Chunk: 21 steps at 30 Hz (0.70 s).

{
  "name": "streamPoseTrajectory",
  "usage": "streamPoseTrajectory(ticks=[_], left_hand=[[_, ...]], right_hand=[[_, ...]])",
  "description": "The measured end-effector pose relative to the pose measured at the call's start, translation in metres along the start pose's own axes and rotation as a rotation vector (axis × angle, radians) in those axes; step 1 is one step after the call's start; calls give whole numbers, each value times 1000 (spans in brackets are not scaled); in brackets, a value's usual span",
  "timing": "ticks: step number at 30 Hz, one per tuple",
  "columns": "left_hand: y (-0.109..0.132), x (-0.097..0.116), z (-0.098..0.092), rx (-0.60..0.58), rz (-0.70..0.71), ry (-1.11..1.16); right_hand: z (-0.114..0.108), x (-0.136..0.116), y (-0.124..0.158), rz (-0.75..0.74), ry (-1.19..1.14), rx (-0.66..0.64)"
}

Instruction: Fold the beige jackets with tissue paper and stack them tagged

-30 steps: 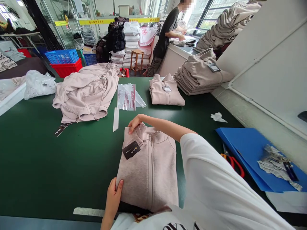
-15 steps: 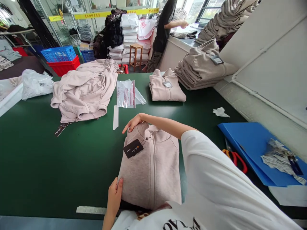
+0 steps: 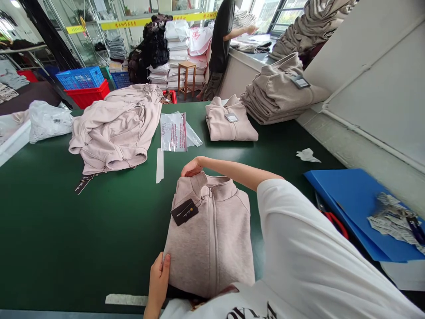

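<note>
pink jacket (image 3: 192, 248) lies between left hand (image 3: 160, 274), pinching it, and right hand (image 3: 193, 166), grip unclear

I see room over the green table (image 3: 86, 239) left of the near jacket (image 3: 192, 248), with heaped garments (image 3: 116, 128) blocking beyond and a blue folder (image 3: 352, 204) at right.
</note>
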<state>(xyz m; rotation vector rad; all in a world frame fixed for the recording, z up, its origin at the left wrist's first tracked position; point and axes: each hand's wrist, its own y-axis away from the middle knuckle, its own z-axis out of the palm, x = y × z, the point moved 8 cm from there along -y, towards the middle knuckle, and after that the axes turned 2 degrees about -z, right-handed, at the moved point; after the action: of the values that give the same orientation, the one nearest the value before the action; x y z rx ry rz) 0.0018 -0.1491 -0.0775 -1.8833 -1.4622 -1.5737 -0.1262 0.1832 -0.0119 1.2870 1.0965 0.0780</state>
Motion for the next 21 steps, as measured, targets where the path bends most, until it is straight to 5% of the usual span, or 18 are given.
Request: streamPoseTrajectory(ticks=[3,14,19,21], left_hand=[[-2,-7,0,0,-3,-4],[2,-6,1,19,-14,-4],[4,-6,-2,64,-3,-17],[5,-8,-4,93,-13,-26]], right_hand=[[9,3,4,21,-179,-196],[21,13,3,-151,-266,-250],[22,18,-9,-27,-63,-232],[16,17,-16,-21,142,-100]])
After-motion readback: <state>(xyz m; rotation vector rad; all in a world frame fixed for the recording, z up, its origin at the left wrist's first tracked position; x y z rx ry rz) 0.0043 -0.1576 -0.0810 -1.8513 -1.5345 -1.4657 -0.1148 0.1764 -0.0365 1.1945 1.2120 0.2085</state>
